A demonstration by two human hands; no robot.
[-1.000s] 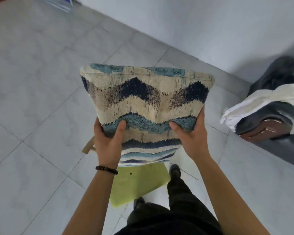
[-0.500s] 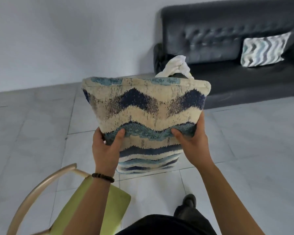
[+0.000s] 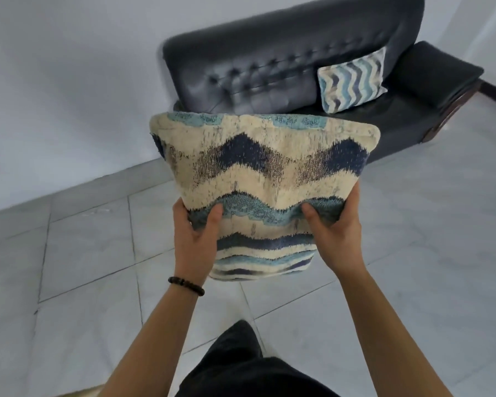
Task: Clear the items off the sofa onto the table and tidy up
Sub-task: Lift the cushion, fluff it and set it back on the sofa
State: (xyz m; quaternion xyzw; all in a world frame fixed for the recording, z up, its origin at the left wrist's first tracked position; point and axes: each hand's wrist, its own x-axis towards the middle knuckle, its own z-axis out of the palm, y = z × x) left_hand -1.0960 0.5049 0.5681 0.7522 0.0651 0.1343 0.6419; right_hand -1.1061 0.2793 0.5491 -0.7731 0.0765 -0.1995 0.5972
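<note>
A: Status?
B: The left hand [image 3: 195, 239] and right hand [image 3: 335, 233] each clamp the cushion [image 3: 265, 179] by a lower side, in the air before the sofa [image 3: 255, 73].
A: Procedure: set it upright against the sofa's back, mirroring the other cushion [image 3: 352, 81]; release both hands together.

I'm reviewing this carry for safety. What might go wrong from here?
The cream and blue zigzag woven cushion, held upright, hides part of the dark tufted leather sofa, so placing it there would be partly blind. The left hand and right hand grip only its lower part; it may tip forward.
</note>
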